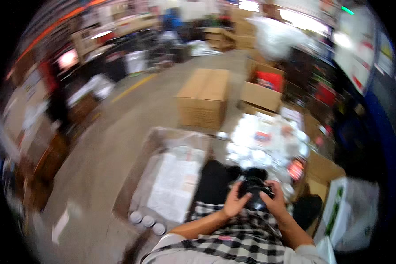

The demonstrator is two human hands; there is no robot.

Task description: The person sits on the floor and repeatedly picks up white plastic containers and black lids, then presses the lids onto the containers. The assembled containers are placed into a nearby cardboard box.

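Observation:
Both my hands are wrapped round a glossy black object (254, 190) above my lap. My left hand (236, 200) grips its left side and my right hand (274, 199) its right side, thumbs on top. Motion blur leaves its exact kind unclear. Just beyond it, many white round pieces and clear wrapping (262, 141) cover a low surface. To the left of my legs stands an open carton (163, 134) lined with clear plastic, with white sheets (174, 185) inside. Several small white round pieces (148, 221) sit at its near end.
A closed brown carton (202, 99) stands ahead on the grey floor (92, 171). Right of it is an open carton (262, 96) with red contents. Near my right knee are another open carton (323, 169) and a white plastic bag (358, 207). Stacked boxes (242, 31) stand far back.

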